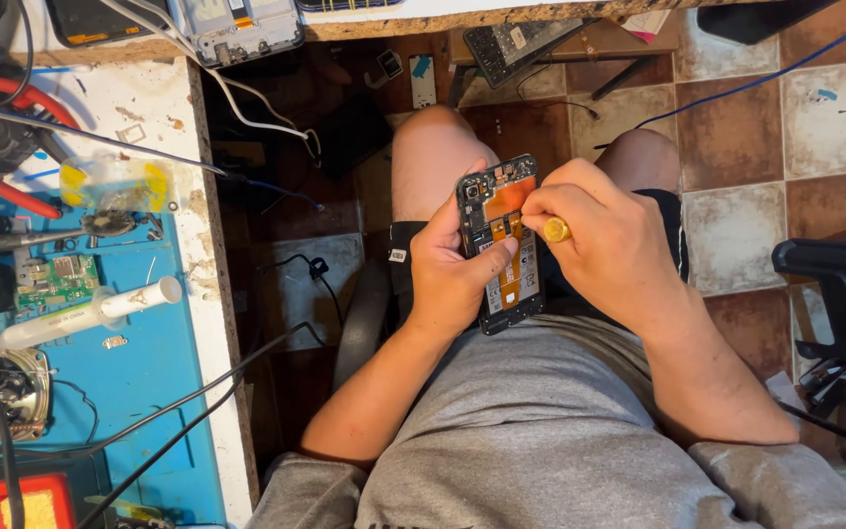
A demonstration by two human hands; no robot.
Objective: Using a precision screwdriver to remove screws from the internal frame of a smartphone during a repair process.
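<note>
Left hand: the left hand (452,269) cradles an opened phone (503,243) over the person's lap, fingers wrapped behind it, thumb pressed on its lower edge.
Right hand: the right hand (604,245) is pinched shut on a brass-capped tool (556,230), its tip hidden where it meets the phone's middle.
Phone: back cover off, an orange ribbon cable (511,257) and dark board exposed, just left of the right hand.
Step in hand: apparently work at a connector or screw beside the cable.
Next move: likely calls for steady, light pressure and a firm left-hand hold.
Desk: well left of both hands, a desk (210,294) carries a blue mat (139,382), a syringe (90,312) and a green circuit board (56,279).
</note>
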